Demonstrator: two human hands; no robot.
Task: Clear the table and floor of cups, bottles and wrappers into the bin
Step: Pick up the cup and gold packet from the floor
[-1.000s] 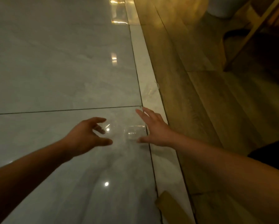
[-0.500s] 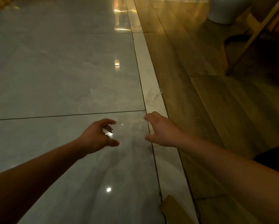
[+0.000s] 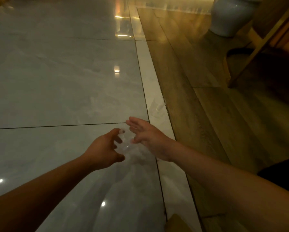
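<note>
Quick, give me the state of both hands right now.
Left hand: fingers curled around a clear plastic cup; a firm grip cannot be told.
Right hand: open, fingers spread, beside the cup.

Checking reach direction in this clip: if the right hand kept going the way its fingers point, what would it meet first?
The right hand points up-left across the grey tile. Nothing shows in that line; the clear cup lies off to its right. Depth is uncertain.

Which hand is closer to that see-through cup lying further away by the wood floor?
Right. The right hand reaches just short of the far clear cup, nearest to it. The left hand sits further back and off to the left.
</note>
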